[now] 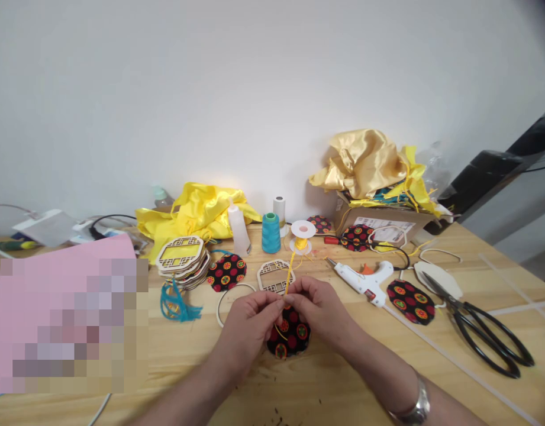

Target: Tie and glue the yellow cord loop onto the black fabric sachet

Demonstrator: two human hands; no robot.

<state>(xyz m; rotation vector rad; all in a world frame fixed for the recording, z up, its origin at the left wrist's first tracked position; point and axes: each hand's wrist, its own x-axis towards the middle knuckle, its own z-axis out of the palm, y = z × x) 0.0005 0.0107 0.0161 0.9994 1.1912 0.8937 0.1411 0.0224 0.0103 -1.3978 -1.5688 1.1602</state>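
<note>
Left hand and right hand pinching the yellow cord, fingertips close together, likely for fine control; I see the patterned fabric piece just beneath, near centre; the spool stands beyond, probably feeding it.

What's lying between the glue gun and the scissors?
Between the glue gun and the scissors lies a dark patterned pad, seen in the head view. A white piece sits just behind, partly under the blades.
</note>
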